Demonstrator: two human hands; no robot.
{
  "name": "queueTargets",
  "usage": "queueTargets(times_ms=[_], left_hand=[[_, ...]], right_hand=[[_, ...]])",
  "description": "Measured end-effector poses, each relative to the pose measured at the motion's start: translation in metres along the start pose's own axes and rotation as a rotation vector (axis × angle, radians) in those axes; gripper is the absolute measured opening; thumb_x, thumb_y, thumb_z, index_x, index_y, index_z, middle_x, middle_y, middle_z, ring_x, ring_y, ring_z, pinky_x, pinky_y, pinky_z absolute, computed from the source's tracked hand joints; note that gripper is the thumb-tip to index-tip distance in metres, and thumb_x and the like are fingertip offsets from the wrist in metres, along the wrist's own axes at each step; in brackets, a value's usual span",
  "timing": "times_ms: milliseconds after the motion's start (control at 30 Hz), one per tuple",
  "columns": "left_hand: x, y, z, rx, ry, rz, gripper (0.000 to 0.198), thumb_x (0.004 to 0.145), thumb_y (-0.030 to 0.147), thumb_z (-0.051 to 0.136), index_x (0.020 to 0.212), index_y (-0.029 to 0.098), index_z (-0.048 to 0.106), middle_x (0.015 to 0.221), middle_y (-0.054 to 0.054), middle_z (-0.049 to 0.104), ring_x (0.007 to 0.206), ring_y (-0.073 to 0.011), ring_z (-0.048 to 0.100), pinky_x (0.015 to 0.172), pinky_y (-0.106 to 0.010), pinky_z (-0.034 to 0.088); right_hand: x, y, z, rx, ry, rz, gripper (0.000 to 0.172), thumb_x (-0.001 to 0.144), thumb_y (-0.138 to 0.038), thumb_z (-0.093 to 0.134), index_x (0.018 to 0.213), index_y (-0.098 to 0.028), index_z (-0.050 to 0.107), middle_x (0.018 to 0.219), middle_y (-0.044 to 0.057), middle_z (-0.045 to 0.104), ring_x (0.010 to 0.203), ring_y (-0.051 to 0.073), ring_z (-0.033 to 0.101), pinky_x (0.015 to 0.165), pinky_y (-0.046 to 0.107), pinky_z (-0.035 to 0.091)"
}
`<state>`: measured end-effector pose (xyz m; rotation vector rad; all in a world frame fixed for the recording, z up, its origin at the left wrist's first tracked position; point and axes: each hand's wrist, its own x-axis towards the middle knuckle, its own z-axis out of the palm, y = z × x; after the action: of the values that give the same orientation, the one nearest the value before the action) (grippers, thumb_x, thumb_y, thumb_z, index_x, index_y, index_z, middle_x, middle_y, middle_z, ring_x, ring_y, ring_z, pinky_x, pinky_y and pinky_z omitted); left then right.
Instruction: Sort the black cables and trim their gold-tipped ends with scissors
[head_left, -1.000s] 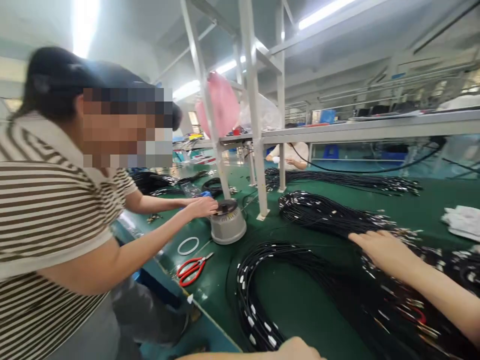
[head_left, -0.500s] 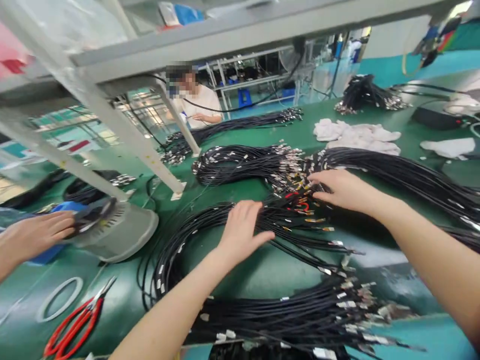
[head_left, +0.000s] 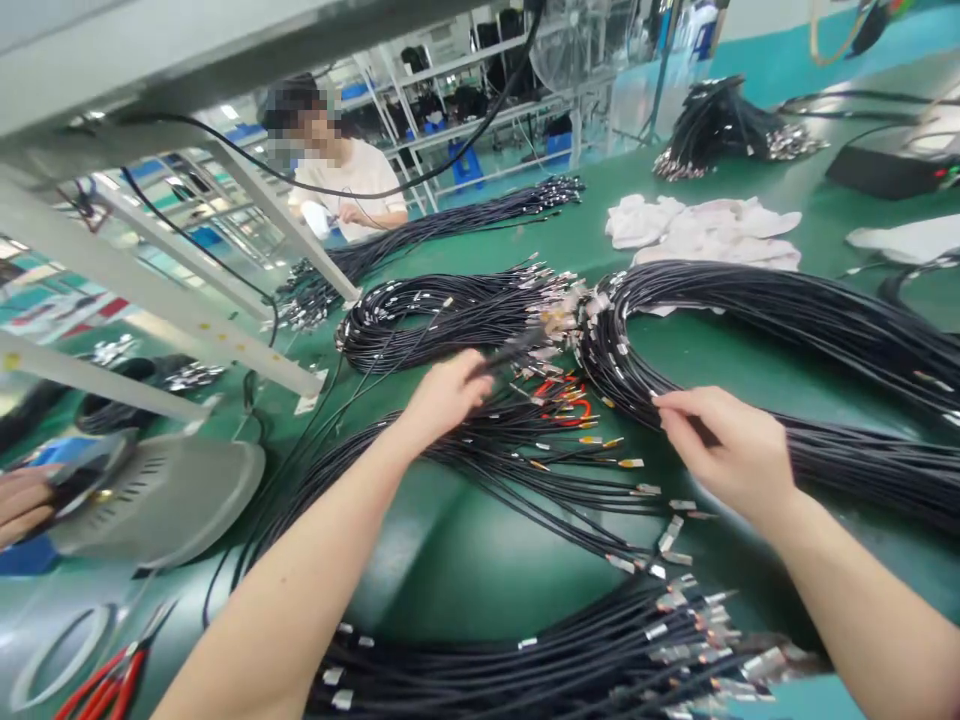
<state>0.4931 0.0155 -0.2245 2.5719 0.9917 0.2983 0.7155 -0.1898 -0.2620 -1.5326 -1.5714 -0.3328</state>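
Note:
My left hand (head_left: 448,392) is closed round black cable (head_left: 517,352), which runs off to the right, blurred, toward a heap of tagged ends. Below it, a fan of black cables (head_left: 525,470) ends in red, yellow and white tips. My right hand (head_left: 731,445) is pinched at the edge of a looped black cable bundle (head_left: 810,300); what lies between its fingertips is too small to make out. Behind my left hand rests a coiled cable bundle (head_left: 420,335). Nearest me lies another thick bundle (head_left: 510,640) with white labels and metallic ends.
Red-handled pliers (head_left: 120,675) and a white ring (head_left: 61,655) lie at front left. Another person's hand (head_left: 26,505) touches a grey housing (head_left: 180,490). Shelf posts (head_left: 217,340) stand at left. White cloths (head_left: 705,230) lie behind. A person (head_left: 345,180) sits across the table.
My left hand has closed on cable and shifted slightly left and up. My right hand has moved down and right from the cable ends into a pinch. The view has shifted.

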Motion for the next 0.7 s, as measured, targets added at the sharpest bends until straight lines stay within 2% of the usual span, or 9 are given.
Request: queueTargets(times_ms=[67,133,300,400,567,633,700], left_hand=[[0.003,-0.003,-0.010,-0.200,0.161,-0.087,0.006,0.079,0.026,0.046,0.079,0.020,0.046,0.062,0.004,0.055,0.047,-0.0096,0.053,0.049,-0.021,0.041],[0.005,-0.005,-0.014,-0.339,0.236,-0.115,0.008,0.076,0.026,0.050,0.076,0.019,0.045,0.056,0.006,0.051,0.042,-0.0076,0.048,0.045,-0.020,0.039],[-0.006,-0.001,-0.006,-0.526,0.150,-0.132,0.009,0.073,0.025,0.055,0.073,0.018,0.048,0.056,0.006,0.053,0.043,-0.0069,0.048,0.045,-0.019,0.039],[-0.018,0.003,0.001,-0.612,0.042,-0.126,0.012,0.070,0.025,0.059,0.073,0.017,0.050,0.061,0.005,0.055,0.048,-0.0075,0.049,0.047,-0.020,0.042],[-0.030,0.005,0.005,-0.657,-0.073,-0.081,0.014,0.070,0.026,0.059,0.072,0.017,0.048,0.064,0.005,0.051,0.052,-0.0091,0.048,0.049,-0.022,0.044],[-0.032,0.005,0.007,-0.656,-0.082,-0.066,0.014,0.071,0.026,0.059,0.071,0.018,0.047,0.064,0.005,0.049,0.053,-0.0091,0.048,0.050,-0.022,0.043],[-0.034,0.005,0.008,-0.642,-0.079,-0.051,0.013,0.071,0.025,0.059,0.070,0.018,0.048,0.064,0.005,0.049,0.053,-0.0091,0.048,0.051,-0.022,0.043]], right_hand=[[0.001,0.000,-0.003,0.021,-0.016,0.000,0.015,0.080,-0.013,0.053,0.088,-0.025,0.058,0.074,0.003,0.066,0.064,0.019,0.061,0.061,0.032,0.048],[0.000,-0.001,-0.003,0.047,-0.035,-0.013,0.016,0.080,-0.013,0.053,0.089,-0.025,0.058,0.074,0.004,0.065,0.065,0.019,0.061,0.061,0.032,0.048],[-0.005,0.001,0.003,0.108,-0.046,0.001,0.014,0.079,-0.013,0.054,0.089,-0.022,0.059,0.076,0.004,0.065,0.065,0.019,0.061,0.061,0.031,0.047],[-0.001,-0.001,0.008,0.168,-0.032,0.116,0.012,0.080,-0.017,0.054,0.089,-0.022,0.060,0.078,0.003,0.066,0.067,0.018,0.062,0.064,0.030,0.047],[0.035,-0.023,0.005,0.507,-0.057,0.475,0.020,0.080,-0.030,0.053,0.099,-0.022,0.055,0.070,0.001,0.063,0.064,0.017,0.060,0.061,0.027,0.047],[0.053,-0.032,0.004,0.652,-0.055,0.542,0.024,0.079,-0.033,0.056,0.100,-0.021,0.054,0.068,0.000,0.062,0.064,0.016,0.058,0.060,0.025,0.046],[0.065,-0.038,0.004,0.703,-0.055,0.569,0.017,0.077,-0.032,0.058,0.090,-0.021,0.056,0.066,-0.001,0.060,0.062,0.014,0.056,0.058,0.024,0.044]])
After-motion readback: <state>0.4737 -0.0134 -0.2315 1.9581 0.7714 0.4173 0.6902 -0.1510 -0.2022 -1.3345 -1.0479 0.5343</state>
